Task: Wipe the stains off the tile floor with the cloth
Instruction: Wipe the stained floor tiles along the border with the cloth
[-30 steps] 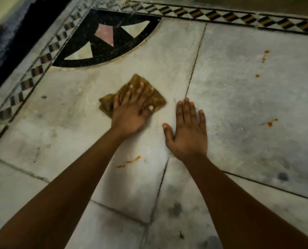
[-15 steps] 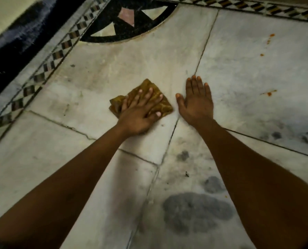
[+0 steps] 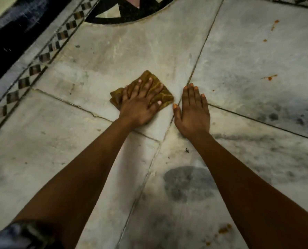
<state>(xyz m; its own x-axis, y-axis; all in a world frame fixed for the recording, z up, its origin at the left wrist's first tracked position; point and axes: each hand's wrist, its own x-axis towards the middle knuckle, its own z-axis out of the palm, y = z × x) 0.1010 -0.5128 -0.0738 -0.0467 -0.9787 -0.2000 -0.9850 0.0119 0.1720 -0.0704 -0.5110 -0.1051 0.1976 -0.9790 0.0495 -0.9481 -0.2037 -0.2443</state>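
Observation:
A folded mustard-brown cloth [image 3: 164,95] lies on the pale marble tile floor [image 3: 140,51]. My left hand [image 3: 140,105] presses flat on the cloth with its fingers spread and straight. Just to the right, my right hand [image 3: 193,110] rests flat on the bare floor over a tile joint. Orange stains show on the right-hand tile: one streak [image 3: 269,77] level with the cloth, small spots [image 3: 274,24] farther away, and brownish crumbs [image 3: 224,230] near the bottom beside my right forearm.
A checkered inlay border [image 3: 33,69] and a dark strip [image 3: 9,38] run along the left. A black inlaid quarter-circle [image 3: 131,13] sits at the top. A dark grey smudge [image 3: 187,182] marks the tile between my forearms.
The left hand has drawn the cloth back toward me across the tile, over where an orange smear lay. The right hand has shifted back with it. The view has tilted downward.

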